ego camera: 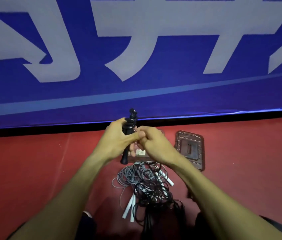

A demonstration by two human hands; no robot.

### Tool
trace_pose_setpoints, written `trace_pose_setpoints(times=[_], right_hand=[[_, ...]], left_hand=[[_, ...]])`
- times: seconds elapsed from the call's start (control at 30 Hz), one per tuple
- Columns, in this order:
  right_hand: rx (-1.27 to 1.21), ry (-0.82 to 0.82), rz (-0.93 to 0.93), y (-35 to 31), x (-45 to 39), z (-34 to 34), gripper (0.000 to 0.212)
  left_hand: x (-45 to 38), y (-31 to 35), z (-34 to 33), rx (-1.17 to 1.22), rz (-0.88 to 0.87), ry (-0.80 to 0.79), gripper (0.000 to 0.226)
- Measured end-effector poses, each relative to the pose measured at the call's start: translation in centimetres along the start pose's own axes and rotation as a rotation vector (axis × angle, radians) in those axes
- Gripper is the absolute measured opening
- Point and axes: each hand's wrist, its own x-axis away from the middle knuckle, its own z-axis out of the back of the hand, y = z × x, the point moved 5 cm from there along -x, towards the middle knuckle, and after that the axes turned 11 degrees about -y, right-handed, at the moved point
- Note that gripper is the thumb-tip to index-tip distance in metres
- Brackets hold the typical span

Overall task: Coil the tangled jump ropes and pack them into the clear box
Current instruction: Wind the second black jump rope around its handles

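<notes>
**Black rope bundle held upright over the tangle**

A person's left hand [117, 138] grips a black jump rope [129, 131] that has been wound round its own handles, fingers curled about the middle of the bundle; its long axis runs nearly vertical in the view, the knotted top pointing toward the blue banner [136, 49] and the handle ends pointing down toward the red floor [33, 161]; the right hand [151, 144] meets it from the other side, fingers bunched together and pinching at the bundle just beside the left thumb; exactly what the right fingertips clamp cannot be told.

Below the wrists lies the tangled pile [145, 186] of grey and black cords on the floor, with white handles [128, 208] poking out toward the viewer and another white handle [168, 181] angled to the right; the clear box [140, 153] sits just beyond the pile, mostly hidden by the hands; its lid [190, 149] lies flat on the floor to the right, apart from the box.
</notes>
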Motion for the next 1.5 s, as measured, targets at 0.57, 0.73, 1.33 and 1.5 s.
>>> trace_pose_setpoints(times=[0.57,0.73,1.33,1.5], right_hand=[[0.194,0.240,-0.055,0.8,1.2,1.4,0.044],[0.138,0.250,-0.059,1.5,0.9,1.9,0.052],[-0.076,0.210,-0.266,2.7,1.2,2.6,0.058],[-0.190,-0.021,-0.068,1.9,1.8,2.2,0.066]], left_hand=[[-0.6,-0.4,-0.5,-0.507,-0.021,0.087,0.018],[-0.1,0.0,-1.7,-0.156,-0.051,-0.171,0.011],[-0.4,0.0,-4.7,-0.831,-0.054,0.048,0.018],[-0.1,-0.4,-3.8,-0.069,0.166,-0.338,0.008]])
